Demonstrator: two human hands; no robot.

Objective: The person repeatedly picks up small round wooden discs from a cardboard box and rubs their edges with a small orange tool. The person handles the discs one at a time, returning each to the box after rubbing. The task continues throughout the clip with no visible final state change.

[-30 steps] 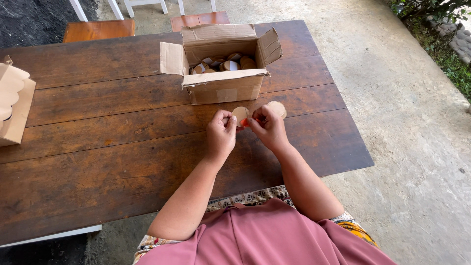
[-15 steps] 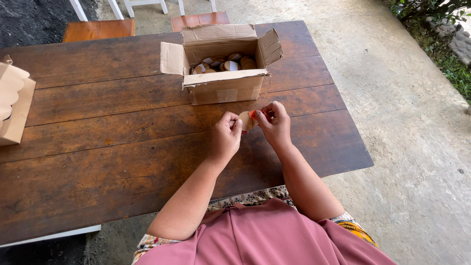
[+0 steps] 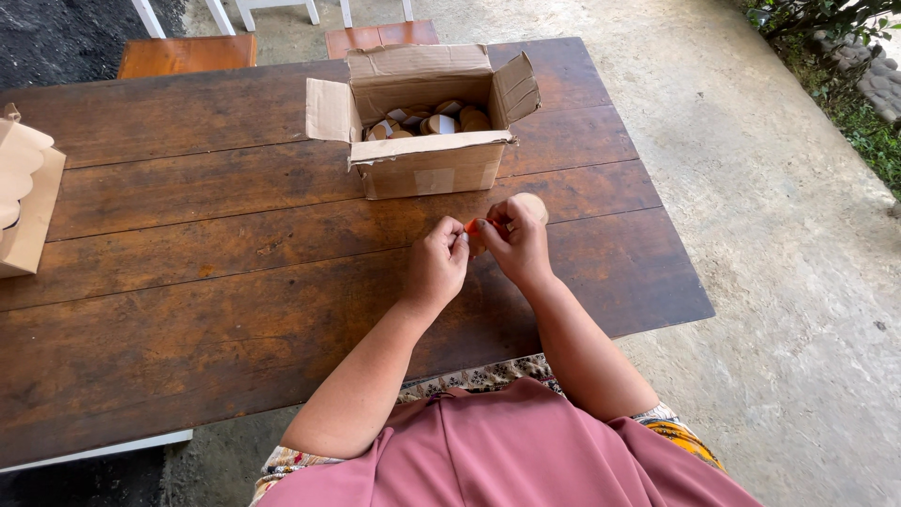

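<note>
Both your hands meet just above the dark brown plank wooden table (image 3: 235, 282), a bit right of centre and just near of the open brown cardboard box (image 3: 427, 164). Your left hand (image 3: 436, 268) is pinched tight, thumb and forefinger closed on the small orange-red piece (image 3: 471, 225) that shows between the two hands. Your right hand (image 3: 514, 246) is curled narrow around the same small item and also carries a round tan disc-like piece (image 3: 531, 205) at its far side; whether disc and orange bit are one object or two, can't tell, fingers cover the joint. Progress, judged only: the box holds a heap of small round tan-and-white items (image 3: 427, 122), so you look mid-batch, one piece in hand, many left in the box, no finished pile visible on the table. Orientation: the disc's flat face tilts up and toward you, edge pointing far-right; the orange bit runs roughly left-right between your fingertips, but its long axis is too hidden to state firmly. Far left edge, a pale tan scalloped cardboard carton (image 3: 23, 211) sits on the table, well apart from your hands. Two orange-brown wooden seats (image 3: 188, 54) stand beyond the far table edge.
</note>
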